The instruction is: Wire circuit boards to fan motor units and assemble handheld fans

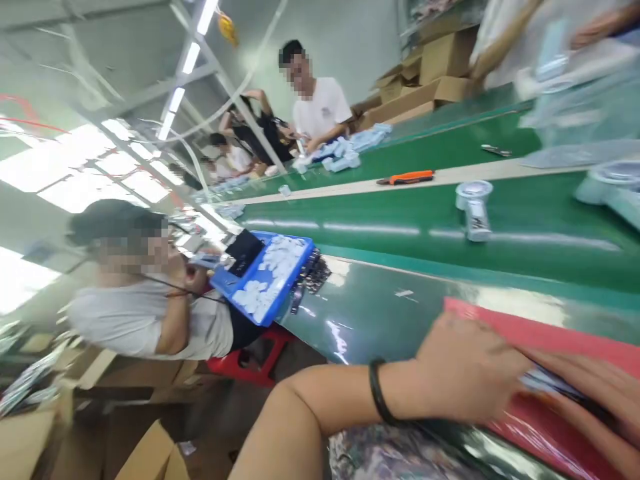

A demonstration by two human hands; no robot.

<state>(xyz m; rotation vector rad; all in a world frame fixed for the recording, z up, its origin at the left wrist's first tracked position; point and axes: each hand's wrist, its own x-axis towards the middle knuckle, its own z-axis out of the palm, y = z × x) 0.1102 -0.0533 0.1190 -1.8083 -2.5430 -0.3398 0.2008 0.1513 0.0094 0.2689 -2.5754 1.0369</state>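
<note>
My left hand (473, 370), with a dark band on its wrist, is closed over a red sheet (545, 330) at the table's near right. Its fingertips are turned away, so what they grip is hidden. My right hand (600, 407), cut off by the right edge, meets it there. A blurred, narrow light-blue and dark piece (543, 380) lies between the fingers and thumb of my right hand, close against my left hand. I cannot make out its kind. Below my forearm is a patterned, shiny surface (390, 457).
A green conveyor belt (400, 220) crosses behind, bearing a light-blue device with a round head (475, 207). Orange-handled pliers (410, 178) lie on the pale divider. A blue tray (280, 310) of white parts stands left, beside a seated co-worker (150, 313). Cardboard boxes (155, 453) fill the lower left.
</note>
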